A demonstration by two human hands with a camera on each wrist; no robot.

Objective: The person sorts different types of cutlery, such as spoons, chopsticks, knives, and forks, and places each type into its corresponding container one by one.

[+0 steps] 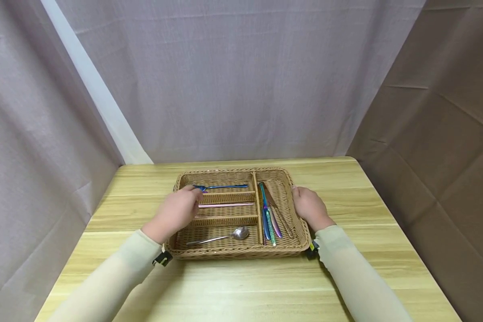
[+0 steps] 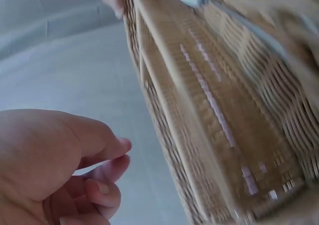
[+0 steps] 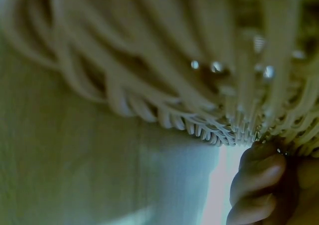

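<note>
A woven cutlery basket [image 1: 225,256] with several compartments sits on the wooden table. My right hand [image 1: 311,207] grips its right rim, thumb on top and curled fingers [image 3: 256,182] underneath. Over the left end of the basket hovers my left hand [image 1: 178,209], its fingers loosely curled and nothing between them. In the left wrist view a gap shows between that hand and the wicker. Blue cutlery [image 1: 227,186] lies in the back left compartment, a thin pinkish rod [image 1: 227,205] in the middle one. At the front left is a silver spoon [image 1: 240,232]; several colourful knives [image 1: 270,219] fill the right section.
Pale wood-grain tabletop [image 1: 241,290] surrounds the basket. Grey curtains [image 1: 241,80] hang behind and at the left, and a brown curtain [image 1: 442,125] hangs along the right edge.
</note>
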